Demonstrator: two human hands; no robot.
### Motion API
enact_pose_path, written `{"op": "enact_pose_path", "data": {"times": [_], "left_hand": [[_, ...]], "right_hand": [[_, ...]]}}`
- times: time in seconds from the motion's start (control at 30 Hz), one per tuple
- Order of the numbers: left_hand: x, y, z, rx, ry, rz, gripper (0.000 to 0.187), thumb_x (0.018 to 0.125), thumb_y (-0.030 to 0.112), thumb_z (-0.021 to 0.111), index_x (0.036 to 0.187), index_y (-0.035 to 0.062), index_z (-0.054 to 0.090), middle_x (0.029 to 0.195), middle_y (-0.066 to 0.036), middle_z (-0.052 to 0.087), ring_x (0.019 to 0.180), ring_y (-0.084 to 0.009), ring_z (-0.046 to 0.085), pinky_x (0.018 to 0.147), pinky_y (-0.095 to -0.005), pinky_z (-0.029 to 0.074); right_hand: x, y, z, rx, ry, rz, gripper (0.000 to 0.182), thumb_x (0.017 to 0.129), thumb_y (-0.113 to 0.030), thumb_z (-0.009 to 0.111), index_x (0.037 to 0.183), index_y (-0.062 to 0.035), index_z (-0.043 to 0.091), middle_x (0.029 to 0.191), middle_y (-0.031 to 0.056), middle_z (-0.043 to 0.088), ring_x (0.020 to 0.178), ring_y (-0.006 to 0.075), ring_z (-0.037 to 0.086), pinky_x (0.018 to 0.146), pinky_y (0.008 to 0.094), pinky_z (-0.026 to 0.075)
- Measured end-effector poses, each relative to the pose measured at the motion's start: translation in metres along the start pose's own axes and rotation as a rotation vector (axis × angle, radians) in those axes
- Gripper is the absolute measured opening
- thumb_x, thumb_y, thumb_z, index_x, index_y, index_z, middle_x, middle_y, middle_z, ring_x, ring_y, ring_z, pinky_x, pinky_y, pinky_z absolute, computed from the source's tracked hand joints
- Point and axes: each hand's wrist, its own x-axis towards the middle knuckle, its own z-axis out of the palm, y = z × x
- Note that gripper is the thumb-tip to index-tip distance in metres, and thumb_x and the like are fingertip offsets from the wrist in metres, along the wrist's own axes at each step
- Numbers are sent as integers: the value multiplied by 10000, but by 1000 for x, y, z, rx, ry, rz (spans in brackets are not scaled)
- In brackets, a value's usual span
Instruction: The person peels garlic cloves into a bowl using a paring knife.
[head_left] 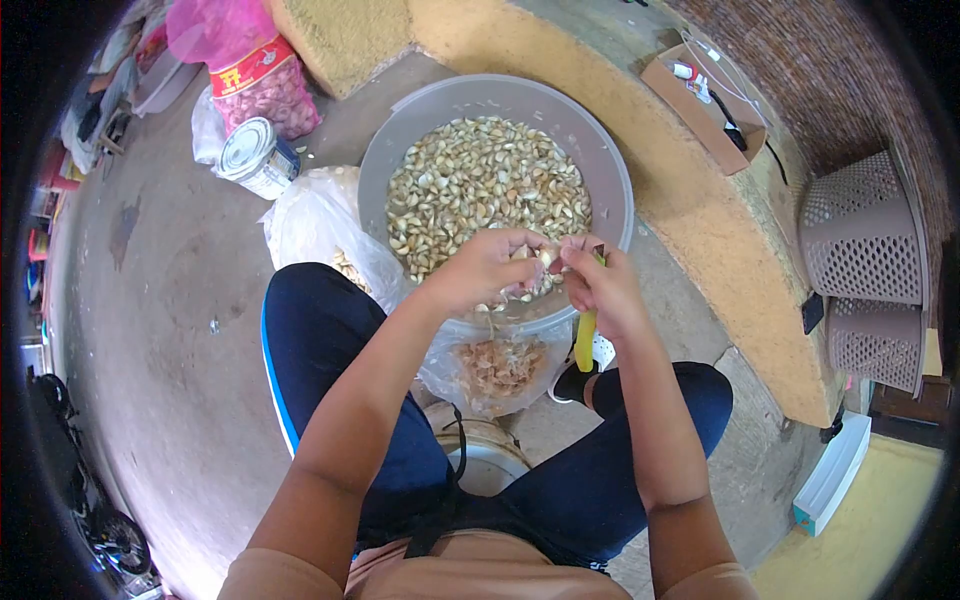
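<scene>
Above the near right part of a large grey tub (375, 165), my two hands meet fingertip to fingertip. Many garlic cloves (480, 180) fill the tub, seemingly in water. A pale clove (547, 257) is pinched in the fingers of my left hand (492, 268). My right hand (603, 285) is closed around a knife with a yellow handle (586, 342), which points down toward me; its blade is mostly hidden by my fingers. Below the tub's near rim, a clear plastic bag (500, 370) holds brownish skins.
Left of the tub are a white plastic bag (315, 225), a paint bucket (258, 160) and a pink net sack (265, 95). A yellow ledge (690, 190) curves along the right, bearing a cardboard box (700, 110). Perforated baskets (865, 240) stand far right.
</scene>
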Motion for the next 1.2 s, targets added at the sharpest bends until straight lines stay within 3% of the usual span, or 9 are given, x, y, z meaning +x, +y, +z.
{"op": "enact_pose_path", "data": {"times": [0.03, 0.13, 0.23, 0.43, 0.63, 0.73, 0.83, 0.93, 1.2], "left_hand": [[0, 0, -2, 17, 27, -18, 268, 804, 155, 554, 1038, 27, 551, 659, 10, 525, 576, -46, 470, 488, -183, 359], [1, -3, -6, 42, 27, -19, 285, 807, 212, 567, 1027, 32, 562, 651, 13, 527, 575, -36, 470, 471, -178, 357], [-1, 3, -4, 53, 10, -55, 313, 806, 215, 581, 1057, 31, 553, 662, 17, 534, 576, -33, 468, 477, -168, 345], [3, -5, -3, 118, 66, 52, 272, 787, 227, 627, 965, 27, 574, 694, 4, 545, 590, -41, 482, 507, -185, 376], [4, -9, -6, 163, 88, 142, 194, 769, 189, 642, 819, 6, 598, 756, -24, 559, 648, -76, 512, 565, -232, 417], [1, -3, -7, 101, 55, 112, 176, 772, 171, 638, 817, 7, 595, 753, -22, 560, 638, -71, 512, 563, -229, 417], [-3, 5, -7, 77, 29, 101, 173, 774, 164, 636, 827, 5, 592, 751, -19, 559, 628, -64, 511, 560, -223, 418], [-4, 4, -8, 41, 7, 85, 174, 777, 159, 633, 844, 4, 592, 753, -15, 558, 631, -59, 510, 561, -215, 420], [0, -1, -8, 168, 28, 190, 194, 763, 161, 650, 868, 15, 578, 734, -5, 558, 638, -51, 500, 556, -195, 399]], "right_hand": [[-1, -3, 0, -27, -26, -4, 194, 734, -121, 634, 883, -25, 555, 678, 20, 549, 508, 67, 465, 428, 200, 344], [3, 8, -1, -467, 23, -414, 202, 712, -106, 665, 861, -15, 562, 753, 48, 569, 662, 125, 533, 579, 236, 416], [-4, 1, 0, -656, 19, -437, 179, 697, -83, 671, 822, -6, 569, 811, 67, 575, 792, 168, 544, 716, 271, 415], [-1, 5, -2, -629, 47, -529, 143, 695, -87, 674, 758, -2, 578, 782, 72, 580, 748, 156, 542, 694, 278, 413], [-7, -5, 1, -579, 37, -303, 113, 723, -90, 660, 761, -10, 590, 723, 27, 592, 695, 104, 505, 675, 238, 402], [-5, 0, -2, -407, 16, -345, 111, 760, -105, 632, 805, -19, 578, 725, 25, 601, 611, 74, 487, 566, 208, 396], [-7, -8, -5, -115, 6, -163, 128, 793, -123, 599, 865, -26, 556, 724, 37, 609, 512, 39, 434, 440, 186, 344], [-3, -8, -9, -28, 28, -160, 150, 808, -145, 584, 898, -33, 537, 719, 44, 613, 463, 14, 391, 374, 172, 283], [-11, -13, -6, -310, -13, -151, 191, 782, -158, 615, 928, -40, 578, 735, 20, 585, 493, 20, 402, 412, 166, 305]]}}
